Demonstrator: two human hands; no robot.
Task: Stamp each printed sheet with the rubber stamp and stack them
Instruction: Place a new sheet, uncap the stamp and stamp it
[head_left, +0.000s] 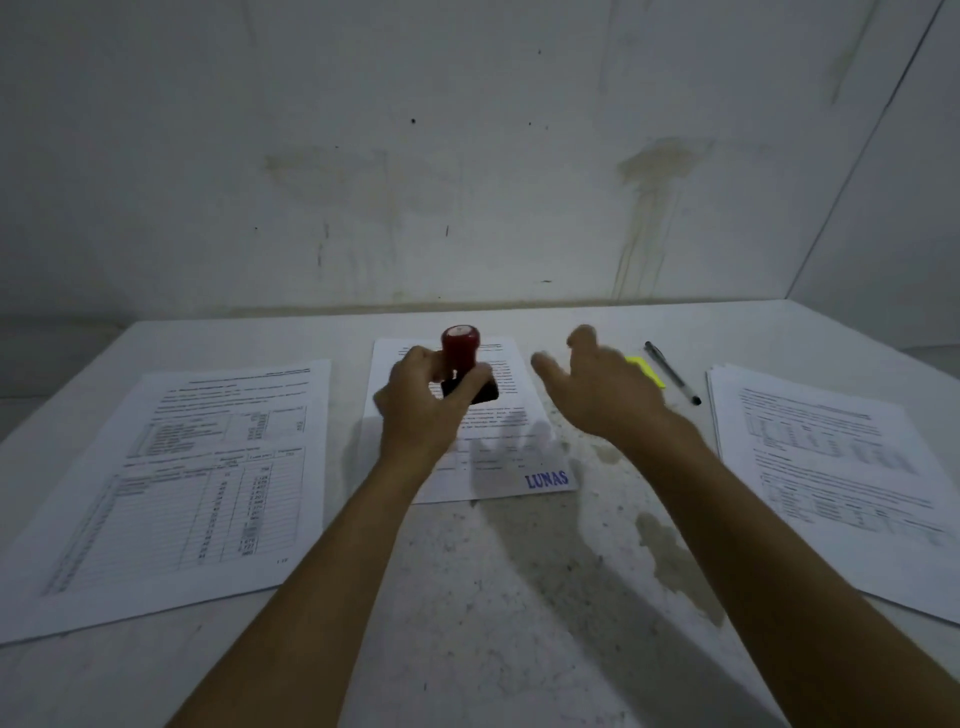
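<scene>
A rubber stamp (461, 347) with a red handle and a black base stands over the upper part of the middle printed sheet (498, 467). My left hand (426, 405) grips the stamp low on its handle. That sheet bears a blue "LUNAS" mark (547, 478) at its lower right corner. My right hand (602, 389) hovers to the right of the stamp, fingers spread and blurred, holding nothing. A sheet with printed tables (176, 483) lies on the left. A stack of printed sheets (841, 478) lies on the right.
A black pen (672, 372) and a yellow sticky-note pad (649, 371) lie beyond my right hand. The white table (493, 597) is stained and speckled in front. A stained wall rises right behind the table's far edge.
</scene>
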